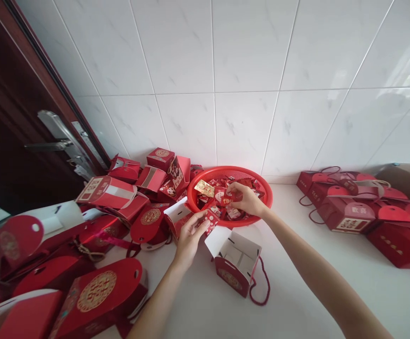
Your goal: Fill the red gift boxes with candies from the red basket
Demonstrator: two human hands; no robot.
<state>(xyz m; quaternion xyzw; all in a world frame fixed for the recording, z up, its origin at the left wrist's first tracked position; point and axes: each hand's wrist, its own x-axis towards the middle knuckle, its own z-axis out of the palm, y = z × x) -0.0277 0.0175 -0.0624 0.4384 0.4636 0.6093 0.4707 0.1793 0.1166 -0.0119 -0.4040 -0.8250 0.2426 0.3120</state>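
Two bare forearms extend from the lower edge over a white tabletop, the left angled up and slightly inward, the right slanting in on a long diagonal from the lower right corner. In the foreground at left, a red box with a round gold emblem lies at the front of a crowded heap. Between the arms sits an open gift box, its white interior facing up and a dark red cord handle looped on the surface at its right. Just beyond, the left hand is raised beside the box, thumb and fingers clamped on a dotted red packet at the near edge of a red plastic basket. Farther in, the right hand bends down over the basket, its fingers pinching the right side of a red packet with gold lettering. Wrapped packets fill the basket below, among them a gold packet at its left side. More red boxes stand grouped at right, well apart from the basket. Behind everything rises a white tiled wall, with a dark door at left.
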